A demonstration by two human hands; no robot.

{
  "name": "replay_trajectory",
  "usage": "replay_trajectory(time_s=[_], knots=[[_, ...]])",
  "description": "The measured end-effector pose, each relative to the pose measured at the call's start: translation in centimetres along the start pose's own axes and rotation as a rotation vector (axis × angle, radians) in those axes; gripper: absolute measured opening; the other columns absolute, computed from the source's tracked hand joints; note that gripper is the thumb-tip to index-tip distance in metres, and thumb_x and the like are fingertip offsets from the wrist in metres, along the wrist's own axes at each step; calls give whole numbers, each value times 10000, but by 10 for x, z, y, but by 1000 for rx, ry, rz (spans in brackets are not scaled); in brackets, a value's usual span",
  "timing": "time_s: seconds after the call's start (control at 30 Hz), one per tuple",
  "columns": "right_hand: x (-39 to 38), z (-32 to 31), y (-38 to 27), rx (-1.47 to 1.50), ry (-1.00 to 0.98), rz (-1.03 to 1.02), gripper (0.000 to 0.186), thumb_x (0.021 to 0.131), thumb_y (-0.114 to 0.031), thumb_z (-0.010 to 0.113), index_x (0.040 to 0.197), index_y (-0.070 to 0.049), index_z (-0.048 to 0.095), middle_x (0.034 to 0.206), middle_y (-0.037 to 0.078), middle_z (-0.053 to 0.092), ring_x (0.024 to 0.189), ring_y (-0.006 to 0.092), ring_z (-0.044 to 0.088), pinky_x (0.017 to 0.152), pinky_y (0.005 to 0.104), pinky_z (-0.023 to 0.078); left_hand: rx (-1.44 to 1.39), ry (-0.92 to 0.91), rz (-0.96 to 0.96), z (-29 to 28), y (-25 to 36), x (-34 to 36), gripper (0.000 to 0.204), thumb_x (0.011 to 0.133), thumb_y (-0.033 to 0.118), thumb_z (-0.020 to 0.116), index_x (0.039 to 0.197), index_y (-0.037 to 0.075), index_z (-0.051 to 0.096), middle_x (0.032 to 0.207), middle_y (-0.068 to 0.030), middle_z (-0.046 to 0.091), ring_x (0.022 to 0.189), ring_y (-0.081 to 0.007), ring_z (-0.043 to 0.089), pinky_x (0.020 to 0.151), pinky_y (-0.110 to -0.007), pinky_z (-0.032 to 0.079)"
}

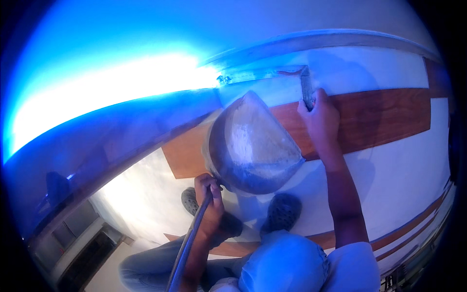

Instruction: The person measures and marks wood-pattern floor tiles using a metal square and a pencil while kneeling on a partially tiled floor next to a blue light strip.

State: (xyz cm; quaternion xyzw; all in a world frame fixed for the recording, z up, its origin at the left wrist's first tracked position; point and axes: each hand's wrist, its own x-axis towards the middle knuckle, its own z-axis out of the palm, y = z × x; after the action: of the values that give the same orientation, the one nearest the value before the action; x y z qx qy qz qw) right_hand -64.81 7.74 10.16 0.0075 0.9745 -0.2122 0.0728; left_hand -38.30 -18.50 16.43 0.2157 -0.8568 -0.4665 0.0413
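Observation:
My left hand (209,192) is closed around a long thin rod (187,243), which runs back along my left forearm. Just beyond that hand rests a large half-round grey pan (258,146), shaped like a dustpan, its straight edge facing right. Whether the rod joins the pan is hidden by my fingers. In my right hand (321,119) is a narrow grey flat-sided tool (306,87), held upright by its near end. Its far end meets a thin reddish strip (290,73) by the wall's foot; its exact kind is unclear.
White flooring (399,151) carries brown wood-look bands (384,114). A raised skirting (340,39) curves along the far side, and a dark ledge (146,126) under glaring blue-white light borders the left. My dark clogs (284,211) stand close to the pan.

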Motion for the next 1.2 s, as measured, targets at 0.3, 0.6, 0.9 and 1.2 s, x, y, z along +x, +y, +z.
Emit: replay_trajectory(time_s=[0.3, 0.6, 0.9, 1.2], knots=[[-65, -62, 22, 142, 68, -79, 310, 892, -283, 822, 942, -87, 587, 840, 95, 661, 723, 348, 690, 617, 500, 543, 86, -6, 89, -4, -21, -1, 143, 1114, 108, 490, 1079, -6, 569, 1121, -137, 538, 847, -174, 599, 712, -312, 555], [-88, -64, 45, -47, 95, -196, 301, 878, -251, 827, 934, -99, 572, 841, 88, 625, 719, 327, 680, 578, 487, 529, -2, 25, 25, 4, -29, -4, 171, 1099, 165, 543, 1057, 4, 583, 1113, -156, 568, 875, -225, 591, 755, -348, 524], [-19, 7, 7, -10, 146, -30, 342, 908, -307, 784, 1016, -69, 563, 896, 130, 697, 771, 369, 738, 622, 517, 589, 48, 1, 86, 2, -31, -1, 185, 1125, 162, 498, 1064, 1, 566, 1107, -136, 539, 803, -165, 597, 685, -299, 541], [3, 16, -22, -41, 112, -41, 303, 899, -275, 770, 1011, -69, 578, 901, 130, 699, 737, 358, 737, 597, 505, 597, 39, 28, 63, 0, -9, -3, 241, 1125, 203, 483, 1053, -10, 571, 1097, -151, 534, 803, -185, 606, 655, -317, 550]])
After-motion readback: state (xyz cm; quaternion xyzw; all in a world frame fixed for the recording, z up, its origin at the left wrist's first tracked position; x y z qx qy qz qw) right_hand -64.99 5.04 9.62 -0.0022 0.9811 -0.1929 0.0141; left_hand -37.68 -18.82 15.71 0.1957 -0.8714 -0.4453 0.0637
